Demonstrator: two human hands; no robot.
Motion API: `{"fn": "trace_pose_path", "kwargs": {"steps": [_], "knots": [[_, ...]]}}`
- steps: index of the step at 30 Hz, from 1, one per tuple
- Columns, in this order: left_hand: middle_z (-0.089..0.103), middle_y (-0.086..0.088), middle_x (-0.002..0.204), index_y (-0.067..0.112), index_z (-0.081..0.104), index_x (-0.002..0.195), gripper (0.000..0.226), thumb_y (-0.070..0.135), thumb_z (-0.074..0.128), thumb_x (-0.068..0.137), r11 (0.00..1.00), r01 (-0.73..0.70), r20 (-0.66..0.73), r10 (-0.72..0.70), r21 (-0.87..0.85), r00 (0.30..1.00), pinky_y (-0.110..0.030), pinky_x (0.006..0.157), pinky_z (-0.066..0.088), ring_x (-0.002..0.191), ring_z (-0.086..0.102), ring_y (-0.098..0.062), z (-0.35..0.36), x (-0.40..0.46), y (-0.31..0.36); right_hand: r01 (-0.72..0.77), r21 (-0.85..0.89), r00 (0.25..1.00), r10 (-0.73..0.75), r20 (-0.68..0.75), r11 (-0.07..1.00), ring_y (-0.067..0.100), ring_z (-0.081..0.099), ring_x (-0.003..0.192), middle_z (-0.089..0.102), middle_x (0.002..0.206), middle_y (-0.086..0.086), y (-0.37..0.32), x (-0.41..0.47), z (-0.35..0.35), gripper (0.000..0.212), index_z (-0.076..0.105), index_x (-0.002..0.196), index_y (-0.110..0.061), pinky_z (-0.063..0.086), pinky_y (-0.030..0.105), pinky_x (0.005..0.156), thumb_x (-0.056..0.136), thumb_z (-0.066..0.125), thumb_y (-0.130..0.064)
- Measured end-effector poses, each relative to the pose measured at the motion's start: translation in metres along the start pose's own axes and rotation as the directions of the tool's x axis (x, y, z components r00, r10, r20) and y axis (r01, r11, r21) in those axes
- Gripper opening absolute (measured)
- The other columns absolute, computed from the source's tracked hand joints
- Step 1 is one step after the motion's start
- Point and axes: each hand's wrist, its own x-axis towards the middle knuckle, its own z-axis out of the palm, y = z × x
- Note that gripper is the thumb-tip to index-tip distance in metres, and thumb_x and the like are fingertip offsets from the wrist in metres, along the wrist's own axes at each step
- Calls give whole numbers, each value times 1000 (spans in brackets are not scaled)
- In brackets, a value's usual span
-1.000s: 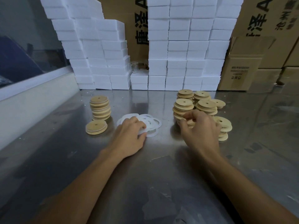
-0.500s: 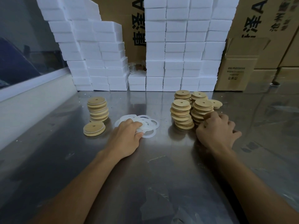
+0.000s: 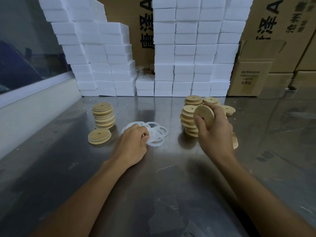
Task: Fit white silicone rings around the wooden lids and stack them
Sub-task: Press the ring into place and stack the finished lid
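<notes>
White foam blocks (image 3: 193, 48) and printed cardboard cartons (image 3: 280, 40) wall off the back of a steel worktable (image 3: 153, 194), where a person sits fitting seals to jar tops. On the person's left stands a stack of finished lids (image 3: 103, 115), with a single lid (image 3: 99, 136) lying flat on the table just in front of it; on the right, several piles of bare wooden lids (image 3: 189, 120) wait their turn. The right hand (image 3: 215, 134) is raised above the table and clasps one wooden lid (image 3: 204, 115) by its rim, tilted nearly on edge, fingers curled behind it and thumb across the face beside the small centre hole. The left hand (image 3: 132, 145) rests on a loose tangle of white silicone rings (image 3: 156, 133) between the stacks, fingertips pinching at one ring. The disc looks light, stiff and smooth, best held by the edge so the groove stays free. The rings appear thin, floppy and clingy, likely to lift in a clump; peeling one from the outer edge of the pile seems wisest.
</notes>
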Motion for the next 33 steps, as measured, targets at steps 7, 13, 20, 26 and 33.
{"fn": "trace_pose_path", "kwargs": {"steps": [7,13,20,26,33], "knots": [[59,1,51,20,61,80,15,17,58,95,928,23,-165,-90,-372,982,-26,53,43,49,53,-12,-4,1,12,54,236,996,-70,60,970,-16,61,68,60,84,-17,-12,-8,4,21,54,105,-24,40,-1,54,95,60,-7],[75,4,75,14,61,81,14,6,59,92,711,140,-58,-247,-689,967,-26,57,53,61,68,-15,-7,0,21,-140,181,980,110,165,973,-1,64,74,70,85,-13,-9,-9,8,24,72,102,-20,48,10,60,80,71,-9],[66,11,63,28,66,71,25,8,71,85,753,73,-152,-225,-654,962,-27,58,50,61,59,-5,-11,3,21,-76,166,991,56,118,983,1,54,110,60,117,-8,-14,-10,8,24,73,99,-11,43,23,96,84,57,-2],[66,0,74,21,68,61,9,18,65,70,337,318,242,-248,-886,938,-32,71,45,81,58,-19,-26,6,25,-25,140,997,15,71,990,-11,58,89,67,91,-17,-12,-8,7,19,69,93,-19,43,7,77,86,64,-2],[70,-18,103,4,60,86,5,8,59,90,220,439,416,-144,-871,898,-41,76,60,96,70,-30,-17,0,37,-38,316,964,-48,260,948,3,60,74,68,76,-17,-19,-16,11,17,75,96,-16,46,19,65,96,60,-25]]}}
